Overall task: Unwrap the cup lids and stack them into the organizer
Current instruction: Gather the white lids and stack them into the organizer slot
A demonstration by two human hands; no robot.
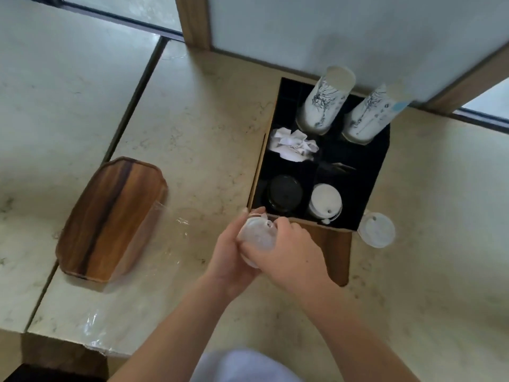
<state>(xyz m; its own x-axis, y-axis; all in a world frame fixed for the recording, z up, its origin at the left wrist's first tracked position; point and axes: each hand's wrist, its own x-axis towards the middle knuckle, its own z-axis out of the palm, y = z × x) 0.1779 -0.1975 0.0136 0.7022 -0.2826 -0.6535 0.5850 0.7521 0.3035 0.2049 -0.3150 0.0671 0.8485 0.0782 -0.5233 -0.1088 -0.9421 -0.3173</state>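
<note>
A wrapped stack of white cup lids (256, 235) is gripped between both hands just in front of the organizer. My left hand (230, 256) cups it from the left and below, and my right hand (286, 250) closes over it from the right. The organizer (257, 172) is a cardboard box with black compartments. Its near compartments hold black lids (283, 192) on the left and white lids (325, 202) on the right. Another wrapped white lid stack (376, 229) lies on the counter by the organizer's near right corner.
Two stacks of printed paper cups (325, 100) (370, 115) stand in the organizer's far compartments; crumpled white napkins (293, 144) fill a middle one. A wooden tray (110, 219) lies at left with clear plastic wrap (165, 244) beside it. The counter's edge runs at lower left.
</note>
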